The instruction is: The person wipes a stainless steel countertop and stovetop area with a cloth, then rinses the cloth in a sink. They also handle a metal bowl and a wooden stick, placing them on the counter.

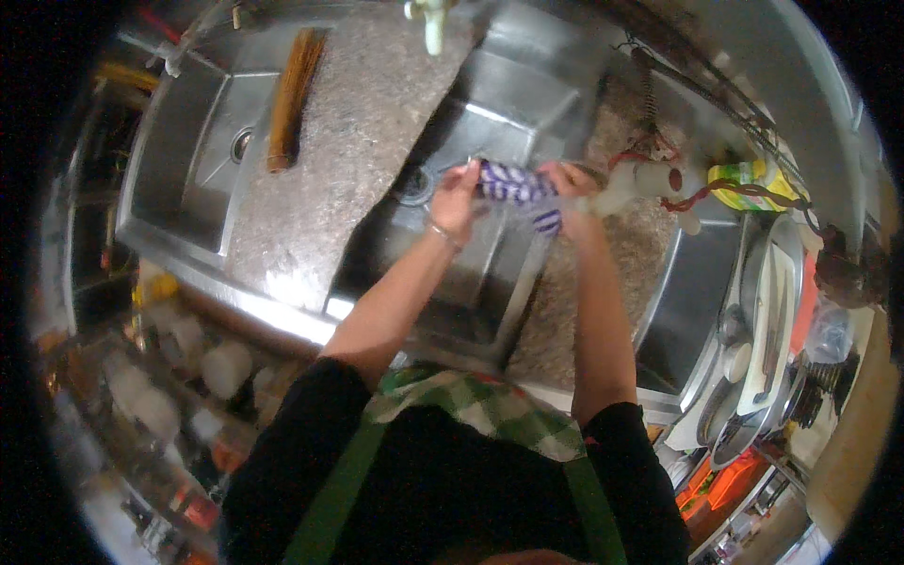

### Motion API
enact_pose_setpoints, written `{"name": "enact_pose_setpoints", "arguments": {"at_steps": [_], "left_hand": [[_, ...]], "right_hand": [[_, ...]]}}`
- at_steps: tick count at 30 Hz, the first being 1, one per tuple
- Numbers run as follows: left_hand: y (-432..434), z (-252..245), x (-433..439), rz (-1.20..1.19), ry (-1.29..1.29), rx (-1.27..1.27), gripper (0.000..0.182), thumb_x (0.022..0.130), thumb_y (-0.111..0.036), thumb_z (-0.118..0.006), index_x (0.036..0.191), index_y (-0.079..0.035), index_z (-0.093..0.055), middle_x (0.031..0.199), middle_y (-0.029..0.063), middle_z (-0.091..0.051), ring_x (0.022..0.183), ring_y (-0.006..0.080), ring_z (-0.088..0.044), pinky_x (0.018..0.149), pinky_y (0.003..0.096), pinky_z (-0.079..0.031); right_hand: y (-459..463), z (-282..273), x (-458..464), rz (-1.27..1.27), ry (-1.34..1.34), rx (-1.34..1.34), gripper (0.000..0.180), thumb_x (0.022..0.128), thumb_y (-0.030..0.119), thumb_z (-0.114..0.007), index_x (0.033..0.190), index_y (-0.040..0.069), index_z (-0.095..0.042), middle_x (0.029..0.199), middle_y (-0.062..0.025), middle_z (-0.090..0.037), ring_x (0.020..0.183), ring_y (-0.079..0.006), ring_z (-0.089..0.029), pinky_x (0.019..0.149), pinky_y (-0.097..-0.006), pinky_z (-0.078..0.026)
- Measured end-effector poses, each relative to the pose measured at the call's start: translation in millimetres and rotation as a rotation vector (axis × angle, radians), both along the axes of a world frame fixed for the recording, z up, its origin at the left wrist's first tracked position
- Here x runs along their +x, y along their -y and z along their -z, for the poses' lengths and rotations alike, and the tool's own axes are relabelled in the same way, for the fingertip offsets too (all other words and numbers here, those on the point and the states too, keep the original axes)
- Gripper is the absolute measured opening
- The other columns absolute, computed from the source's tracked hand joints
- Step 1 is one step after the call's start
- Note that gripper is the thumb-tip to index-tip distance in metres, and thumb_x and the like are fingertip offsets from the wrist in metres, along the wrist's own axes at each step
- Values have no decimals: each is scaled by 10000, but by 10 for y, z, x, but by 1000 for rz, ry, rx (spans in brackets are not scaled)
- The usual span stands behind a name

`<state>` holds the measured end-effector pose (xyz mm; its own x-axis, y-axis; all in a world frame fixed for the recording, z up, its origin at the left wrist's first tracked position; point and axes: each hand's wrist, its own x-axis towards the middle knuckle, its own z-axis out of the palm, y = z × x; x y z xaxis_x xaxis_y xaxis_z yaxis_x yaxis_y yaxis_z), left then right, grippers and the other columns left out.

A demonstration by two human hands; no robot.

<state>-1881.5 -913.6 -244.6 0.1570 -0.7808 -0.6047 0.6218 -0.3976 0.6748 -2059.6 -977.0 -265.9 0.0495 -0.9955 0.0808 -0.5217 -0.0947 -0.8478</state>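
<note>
My left hand (455,201) grips the left end of a purple-and-white patterned cloth (517,185). My right hand (573,189) has hold of its other end, and a striped corner hangs below that hand. Both hands are over the middle stainless-steel sink basin (431,254), near a round drain (415,187). The cloth looks bunched between them, though blur hides its folds. Just right of my right hand is a white plastic fitting (646,179), possibly a tap, with red cord around it.
A bamboo whisk brush (293,106) lies on the worn counter (353,148), beside the left sink basin (205,141). A white tap (432,28) projects at the top. To the right are a yellow-green packet (750,185), another basin (696,296) and stacked trays (773,318).
</note>
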Motion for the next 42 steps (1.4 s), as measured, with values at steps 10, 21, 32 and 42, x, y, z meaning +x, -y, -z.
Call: {"name": "enact_pose_setpoints", "arguments": {"at_steps": [10,21,32,42], "left_hand": [[217,134,55,542,-367,50,403,835,-435,-570,1001,-68,-576,1024,110,-606,890,218,-599,820,381,-467],[47,-330,-324,204,-1157,-157,285,770,-163,-610,1045,-174,-534,1102,12,-520,901,154,-534,642,253,-486],[10,-166,-123,751,-567,5,89,812,-161,-567,782,-104,-506,608,-72,-386,463,29,-322,387,158,-247],[310,467,-289,549,1315,-383,215,697,-160,-644,828,5,-601,778,207,-626,731,369,-615,642,406,-497]], "right_hand": [[-906,-1035,370,-386,-174,32,190,730,57,-634,918,53,-614,867,-65,-605,832,-173,-573,751,-281,-446],[-294,-46,468,-602,1817,341,730,828,576,-437,1379,137,-248,1339,-256,-330,1208,-440,-351,1002,-509,-290],[55,-352,415,-452,887,627,229,875,86,-491,1102,54,-474,661,25,-391,602,-72,-394,554,-216,-364],[8,-61,549,107,132,-62,313,772,-18,-454,1082,9,-492,854,-111,-541,792,-210,-536,747,-330,-432]]}}
